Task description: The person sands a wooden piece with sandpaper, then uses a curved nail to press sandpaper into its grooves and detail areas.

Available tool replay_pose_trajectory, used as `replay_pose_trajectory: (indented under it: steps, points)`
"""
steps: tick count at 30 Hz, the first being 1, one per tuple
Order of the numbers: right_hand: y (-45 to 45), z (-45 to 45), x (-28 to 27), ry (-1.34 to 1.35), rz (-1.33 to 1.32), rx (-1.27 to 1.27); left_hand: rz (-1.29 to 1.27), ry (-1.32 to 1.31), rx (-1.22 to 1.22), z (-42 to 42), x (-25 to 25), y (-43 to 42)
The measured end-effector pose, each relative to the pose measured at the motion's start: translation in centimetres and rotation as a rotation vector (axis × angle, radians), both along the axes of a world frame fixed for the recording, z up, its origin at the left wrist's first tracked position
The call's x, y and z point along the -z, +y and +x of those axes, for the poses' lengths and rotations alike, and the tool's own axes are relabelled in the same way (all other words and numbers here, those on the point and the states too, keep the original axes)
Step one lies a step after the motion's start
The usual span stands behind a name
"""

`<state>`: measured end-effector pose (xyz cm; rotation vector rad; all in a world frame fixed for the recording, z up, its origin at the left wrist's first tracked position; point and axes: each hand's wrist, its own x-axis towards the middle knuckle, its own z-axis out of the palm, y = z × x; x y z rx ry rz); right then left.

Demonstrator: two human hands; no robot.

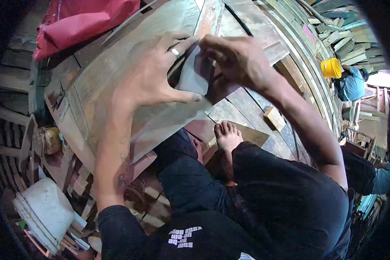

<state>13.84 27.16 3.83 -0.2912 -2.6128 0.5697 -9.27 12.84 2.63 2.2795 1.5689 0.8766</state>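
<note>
Two hands at a pale, tapered piece [190, 81] over a wide wooden board [149, 123].
The left hand [154, 73], ringed, has thumb and fingers spread on the piece's left, thumb by its near end; the right hand's [242, 60] fingers curl by its far end, grip unclear. A small wood block [274, 119] sits near right.

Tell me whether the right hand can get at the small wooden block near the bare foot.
Probably yes: the small wooden block lies uncovered on the planks, close to the right forearm. The right hand would first have to draw back from beside the left hand.
</note>
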Motion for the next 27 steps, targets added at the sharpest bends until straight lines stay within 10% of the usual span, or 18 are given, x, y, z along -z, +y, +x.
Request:
replay_pose_trajectory:
  steps: [27]
  points:
    - [-3.6,0.4,-2.0,-0.088,-0.095,-0.054,-0.051,0.0,0.005,0.0,-0.6,-0.1]
